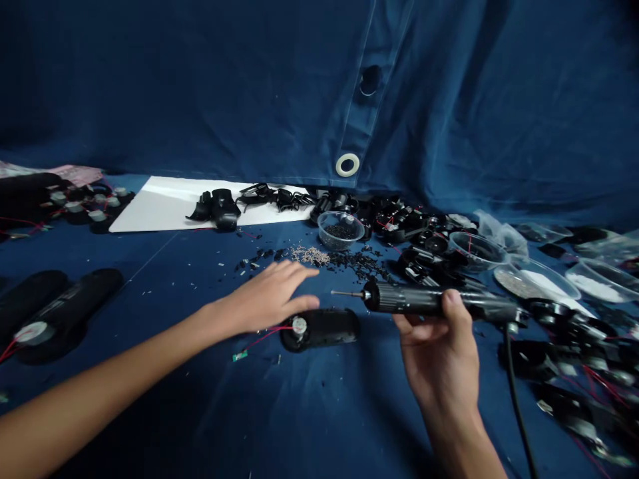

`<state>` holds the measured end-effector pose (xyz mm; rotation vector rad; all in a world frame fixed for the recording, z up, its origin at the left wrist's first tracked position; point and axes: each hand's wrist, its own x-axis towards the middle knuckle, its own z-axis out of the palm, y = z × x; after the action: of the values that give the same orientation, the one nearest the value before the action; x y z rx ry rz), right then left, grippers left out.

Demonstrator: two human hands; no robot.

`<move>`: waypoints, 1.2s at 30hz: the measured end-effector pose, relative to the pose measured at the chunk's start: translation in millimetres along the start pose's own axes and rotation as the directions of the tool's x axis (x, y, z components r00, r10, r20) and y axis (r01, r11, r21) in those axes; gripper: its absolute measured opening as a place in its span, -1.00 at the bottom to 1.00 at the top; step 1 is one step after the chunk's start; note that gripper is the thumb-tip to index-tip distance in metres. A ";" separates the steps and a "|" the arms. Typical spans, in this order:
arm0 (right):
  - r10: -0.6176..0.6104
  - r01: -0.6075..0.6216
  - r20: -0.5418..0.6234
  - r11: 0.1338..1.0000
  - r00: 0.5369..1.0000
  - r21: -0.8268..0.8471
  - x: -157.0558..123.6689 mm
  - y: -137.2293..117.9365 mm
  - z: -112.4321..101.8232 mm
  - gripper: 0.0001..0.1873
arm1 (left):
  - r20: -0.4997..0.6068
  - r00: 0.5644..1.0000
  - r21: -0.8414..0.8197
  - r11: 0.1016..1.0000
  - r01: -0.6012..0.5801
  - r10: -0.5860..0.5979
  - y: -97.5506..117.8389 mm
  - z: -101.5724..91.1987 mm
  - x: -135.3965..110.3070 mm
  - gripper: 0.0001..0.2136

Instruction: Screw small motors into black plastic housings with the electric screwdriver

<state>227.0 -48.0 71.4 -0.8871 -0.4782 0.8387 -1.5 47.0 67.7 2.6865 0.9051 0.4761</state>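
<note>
The right hand point(436, 352) grips an electric screwdriver point(424, 301), the left hand point(267, 297) lies open beside a black housing point(324, 329) (a slip could tear its red wire point(264, 338)).

I count two hands, my left hand point(267, 296) empty and my right hand point(439, 352) on one corded electric screwdriver point(429, 299). There's one black casing point(319, 329) by my left hand, two more black casings point(70, 299) far left, one white sheet point(174, 206), one bowl of black screws point(340, 229), and perhaps three other clear bowls point(536, 279), though the right edge is crowded.
</note>
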 end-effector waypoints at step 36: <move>0.059 -0.060 -0.023 0.998 0.998 -0.005 -2.5 27.9 -10.7 -0.72 | -0.391 0.901 -0.334 0.941 0.051 -0.187 14.7 1.0 36.7 -0.88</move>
<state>220.6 -45.3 42.2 -0.9189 -0.4367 0.8812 34.3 58.4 80.0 2.2547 0.9945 1.0989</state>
